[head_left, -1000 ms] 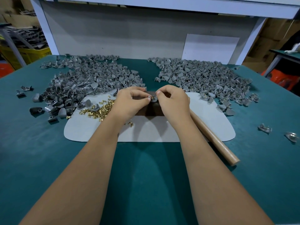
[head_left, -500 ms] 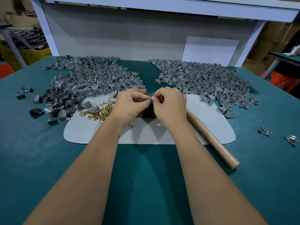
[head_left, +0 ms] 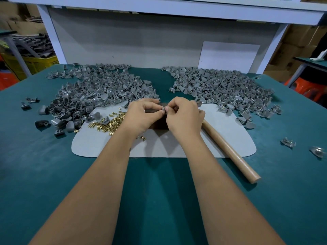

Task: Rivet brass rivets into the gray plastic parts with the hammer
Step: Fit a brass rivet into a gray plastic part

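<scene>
above dark block (head_left: 160, 123): left hand (head_left: 141, 115), right hand (head_left: 184, 117) pinching gray part (head_left: 163, 109)

A teal counter (head_left: 44, 174) carries a pale mat (head_left: 177, 147), two heaps of gray parts, left (head_left: 99, 92) and right (head_left: 221, 85), scattered stray parts (head_left: 287, 142), and a hammer (head_left: 230, 152) lying half across the mat.
</scene>
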